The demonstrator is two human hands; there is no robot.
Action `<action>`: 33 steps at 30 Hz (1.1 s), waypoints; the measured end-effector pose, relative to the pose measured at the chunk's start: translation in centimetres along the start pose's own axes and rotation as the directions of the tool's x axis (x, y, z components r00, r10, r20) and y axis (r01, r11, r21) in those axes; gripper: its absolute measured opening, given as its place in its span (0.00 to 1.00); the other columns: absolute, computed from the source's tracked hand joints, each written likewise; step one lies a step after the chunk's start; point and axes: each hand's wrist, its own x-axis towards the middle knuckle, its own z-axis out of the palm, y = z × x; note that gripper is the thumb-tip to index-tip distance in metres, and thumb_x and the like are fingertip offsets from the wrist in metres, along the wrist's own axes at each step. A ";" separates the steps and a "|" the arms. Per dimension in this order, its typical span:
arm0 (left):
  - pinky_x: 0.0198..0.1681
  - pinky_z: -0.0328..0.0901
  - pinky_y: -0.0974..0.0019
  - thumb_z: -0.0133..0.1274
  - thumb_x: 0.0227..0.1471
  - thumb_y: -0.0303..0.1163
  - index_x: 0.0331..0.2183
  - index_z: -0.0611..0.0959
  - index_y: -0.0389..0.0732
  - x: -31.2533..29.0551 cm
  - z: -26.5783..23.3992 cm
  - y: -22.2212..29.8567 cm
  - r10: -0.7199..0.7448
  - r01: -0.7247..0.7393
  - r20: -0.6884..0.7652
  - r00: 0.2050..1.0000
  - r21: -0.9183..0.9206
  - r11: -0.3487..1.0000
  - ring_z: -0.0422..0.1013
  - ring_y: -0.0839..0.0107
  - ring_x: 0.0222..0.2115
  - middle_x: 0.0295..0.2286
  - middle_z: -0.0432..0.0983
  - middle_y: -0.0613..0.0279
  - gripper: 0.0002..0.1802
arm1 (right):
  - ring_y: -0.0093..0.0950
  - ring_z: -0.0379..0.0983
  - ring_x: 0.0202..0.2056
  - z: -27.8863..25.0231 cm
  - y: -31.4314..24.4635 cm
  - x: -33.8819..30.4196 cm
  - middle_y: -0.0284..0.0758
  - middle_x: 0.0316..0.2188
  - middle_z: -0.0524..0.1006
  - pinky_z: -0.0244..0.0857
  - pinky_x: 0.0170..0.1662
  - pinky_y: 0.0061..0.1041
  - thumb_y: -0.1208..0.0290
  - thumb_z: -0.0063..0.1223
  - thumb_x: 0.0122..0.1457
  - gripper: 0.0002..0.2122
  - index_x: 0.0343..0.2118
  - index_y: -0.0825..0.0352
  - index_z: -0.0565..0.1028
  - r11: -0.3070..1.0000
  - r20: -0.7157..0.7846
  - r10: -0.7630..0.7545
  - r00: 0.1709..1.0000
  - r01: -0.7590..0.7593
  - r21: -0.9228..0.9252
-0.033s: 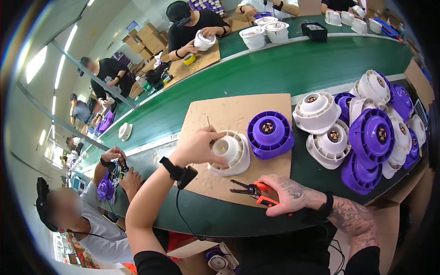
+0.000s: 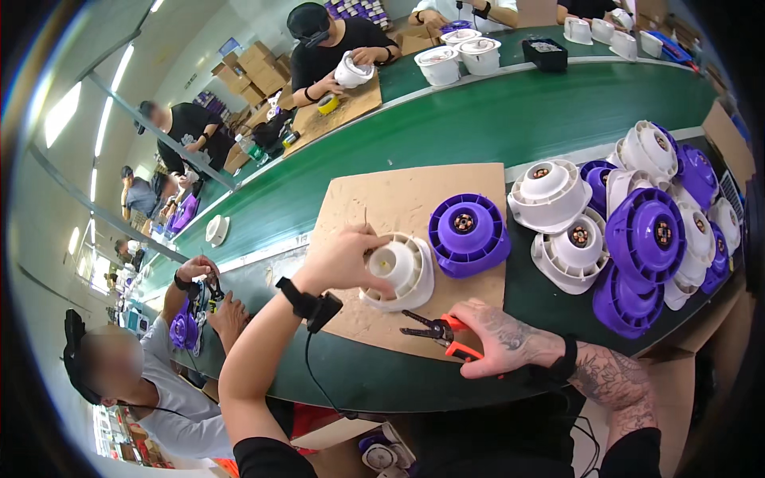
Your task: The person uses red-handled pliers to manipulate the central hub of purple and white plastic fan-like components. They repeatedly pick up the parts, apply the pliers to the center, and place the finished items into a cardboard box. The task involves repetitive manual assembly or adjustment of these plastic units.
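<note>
My left hand (image 2: 343, 259) grips a round white plastic housing (image 2: 416, 275) with a ribbed rim, thumb and fingers closed around its raised central cup. The housing rests on a brown cardboard sheet (image 2: 470, 179), and a thin wire or strip sticks up by my fingers. In my right hand (image 2: 504, 338) is a pair of pliers (image 2: 434, 327) with orange handles and dark jaws. The jaws are apart, pointing left near the housing, with nothing between them. Just right of the white housing sits a purple housing (image 2: 464, 251) with a copper-coloured part at its centre.
White and purple housings (image 2: 647, 231) are piled at the right. Beyond the cardboard runs a green conveyor belt (image 2: 558, 103), with a lone white part (image 2: 217, 229) at left. A co-worker (image 2: 159, 374) sits close on my left; others work across the belt. A cable hangs from my left wrist.
Very little differs. My left hand and the white housing sit very slightly nearer to me; the pliers stay in my right hand at the same place.
</note>
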 end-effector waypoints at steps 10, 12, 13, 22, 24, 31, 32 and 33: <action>0.42 0.72 0.66 0.80 0.27 0.48 0.48 0.85 0.35 -4.1 -3.0 -3.0 -0.158 0.158 0.022 0.987 -0.253 0.955 0.76 0.65 0.39 0.40 0.77 0.56 0.45 | 0.57 0.52 0.68 -0.2 0.7 -1.2 0.56 0.64 0.63 0.46 0.68 0.60 0.55 0.65 0.39 0.37 0.52 0.76 0.72 0.918 0.242 -0.038 0.970 0.130 -0.375; 0.41 0.72 0.69 0.80 0.28 0.45 0.48 0.84 0.34 -4.7 -5.1 -2.8 -0.204 0.191 -0.032 0.978 -0.231 0.954 0.76 0.68 0.40 0.40 0.77 0.57 0.44 | 0.57 0.53 0.68 -0.2 0.0 -1.4 0.55 0.64 0.64 0.46 0.68 0.61 0.54 0.65 0.39 0.38 0.53 0.76 0.72 0.914 0.308 -0.026 0.951 0.147 -0.378; 0.42 0.72 0.69 0.80 0.29 0.45 0.47 0.85 0.34 -4.9 -6.4 -2.7 -0.231 0.215 -0.060 0.971 -0.195 0.957 0.76 0.68 0.40 0.40 0.78 0.57 0.43 | 0.57 0.53 0.68 -0.4 -0.8 -1.4 0.54 0.64 0.64 0.46 0.68 0.62 0.54 0.65 0.39 0.38 0.53 0.76 0.72 0.922 0.350 -0.003 0.937 0.138 -0.361; 0.37 0.72 0.70 0.75 0.36 0.48 0.37 0.89 0.35 1.3 -11.4 -12.1 -0.447 0.398 -0.281 0.849 -0.214 0.892 0.79 0.75 0.29 0.30 0.85 0.62 0.30 | 0.40 0.67 0.49 -0.7 -1.8 -2.5 0.42 0.42 0.76 0.57 0.59 0.41 0.54 0.65 0.40 0.31 0.46 0.70 0.74 0.963 0.401 -0.041 0.915 0.143 -0.229; 0.35 0.73 0.69 0.75 0.34 0.55 0.34 0.90 0.36 4.0 -10.6 -14.5 -0.572 0.549 -0.280 0.771 -0.164 0.820 0.80 0.73 0.28 0.28 0.85 0.61 0.33 | 0.39 0.67 0.49 -1.0 -2.0 -2.2 0.42 0.41 0.76 0.57 0.58 0.40 0.54 0.65 0.40 0.31 0.46 0.70 0.74 0.963 0.396 -0.048 0.917 0.148 -0.224; 0.46 0.73 0.58 0.74 0.29 0.58 0.39 0.88 0.33 9.1 -1.8 -22.7 -0.597 0.657 -0.638 0.486 -0.183 0.731 0.81 0.57 0.40 0.38 0.84 0.45 0.41 | 0.38 0.67 0.46 -0.3 -0.7 -1.4 0.39 0.38 0.75 0.55 0.57 0.43 0.55 0.65 0.40 0.29 0.45 0.68 0.74 0.964 0.350 -0.112 0.930 0.188 -0.188; 0.47 0.73 0.56 0.73 0.33 0.51 0.40 0.87 0.34 9.8 -0.9 -22.6 -0.433 0.641 -0.798 0.418 -0.079 0.763 0.80 0.54 0.42 0.39 0.83 0.43 0.36 | 0.37 0.67 0.46 -0.2 -0.6 -1.4 0.39 0.37 0.75 0.54 0.56 0.45 0.55 0.65 0.40 0.29 0.44 0.68 0.74 0.967 0.335 -0.115 0.935 0.183 -0.177; 0.41 0.73 0.56 0.72 0.35 0.47 0.38 0.87 0.33 10.1 -0.7 -22.8 -0.404 0.643 -0.820 0.406 -0.058 0.763 0.80 0.55 0.37 0.36 0.84 0.45 0.32 | 0.37 0.67 0.46 -0.3 -0.6 -1.3 0.38 0.37 0.75 0.53 0.57 0.46 0.55 0.66 0.40 0.29 0.44 0.68 0.74 0.969 0.349 -0.106 0.931 0.176 -0.176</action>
